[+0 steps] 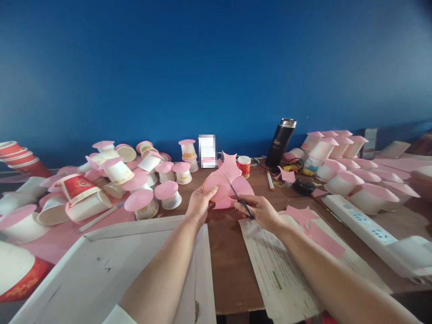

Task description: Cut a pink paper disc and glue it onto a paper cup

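Note:
Over the brown table, my left hand pinches a round pink paper disc by its lower left edge, thumb on top. The disc has a yellowish outline along its rim. My right hand is closed around the handles of a pair of scissors; the blades point up and left at the disc's right side. Behind the disc lie pink paper scraps with scalloped, pointed edges. Whether the blades touch the paper is hard to tell. Just beyond stands a small red and white paper cup.
Paper cups topped with pink discs crowd the left, with more at the right. A black thermos leans near the blue wall. A white power strip, printed sheet, white board and orange marker also lie around.

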The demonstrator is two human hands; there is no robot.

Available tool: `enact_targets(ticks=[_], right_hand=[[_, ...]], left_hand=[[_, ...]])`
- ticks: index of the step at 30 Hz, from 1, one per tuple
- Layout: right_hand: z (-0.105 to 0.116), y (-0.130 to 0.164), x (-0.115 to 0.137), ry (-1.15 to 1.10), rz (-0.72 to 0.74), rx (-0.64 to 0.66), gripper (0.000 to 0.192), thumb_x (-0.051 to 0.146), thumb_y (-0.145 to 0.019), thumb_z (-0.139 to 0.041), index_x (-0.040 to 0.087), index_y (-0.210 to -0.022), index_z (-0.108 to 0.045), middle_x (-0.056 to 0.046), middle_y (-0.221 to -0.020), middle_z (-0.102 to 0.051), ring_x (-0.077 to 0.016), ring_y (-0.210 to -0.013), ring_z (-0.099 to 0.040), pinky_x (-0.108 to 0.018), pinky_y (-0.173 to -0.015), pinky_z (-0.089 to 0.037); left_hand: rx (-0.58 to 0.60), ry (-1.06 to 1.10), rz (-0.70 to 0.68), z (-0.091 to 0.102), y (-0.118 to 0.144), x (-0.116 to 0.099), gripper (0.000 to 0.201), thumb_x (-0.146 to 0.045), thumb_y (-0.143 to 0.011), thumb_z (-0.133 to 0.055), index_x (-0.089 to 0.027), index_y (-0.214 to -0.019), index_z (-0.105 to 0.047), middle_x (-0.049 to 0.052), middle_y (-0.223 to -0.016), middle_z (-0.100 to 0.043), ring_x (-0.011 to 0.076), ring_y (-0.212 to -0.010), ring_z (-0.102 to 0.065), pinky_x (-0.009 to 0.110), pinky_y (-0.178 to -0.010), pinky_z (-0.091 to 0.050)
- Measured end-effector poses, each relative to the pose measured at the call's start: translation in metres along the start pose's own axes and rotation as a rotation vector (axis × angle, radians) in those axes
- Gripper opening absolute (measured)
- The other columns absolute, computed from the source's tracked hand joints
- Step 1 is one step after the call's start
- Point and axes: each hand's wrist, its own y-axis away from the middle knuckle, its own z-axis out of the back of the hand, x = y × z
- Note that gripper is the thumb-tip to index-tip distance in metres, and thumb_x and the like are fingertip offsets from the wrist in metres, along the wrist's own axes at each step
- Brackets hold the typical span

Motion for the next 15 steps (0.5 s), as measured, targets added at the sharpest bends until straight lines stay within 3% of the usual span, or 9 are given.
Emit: enact_targets(ticks=[15], right_hand=[[0.0001,0.0006,0.0025,0.029,-0.005,0.024,0.064,0.052,-0.069,-0.072,0.007,-0.114,-0.069,0.003,-0.059,-0.045,-0.0076,-0.054,-0.037,-0.025,-0.050,-0.035]], left_hand=[[0.001,0.032,-0.038,0.0040,-0.0039,0.0018,0.037,-0.035,-0.061,-0.082,-0.013,-0.084,-0.064,0.002,-0.066,-0.061,0.0072,-0.050,-0.048,0.022,-0.048,-0.036]])
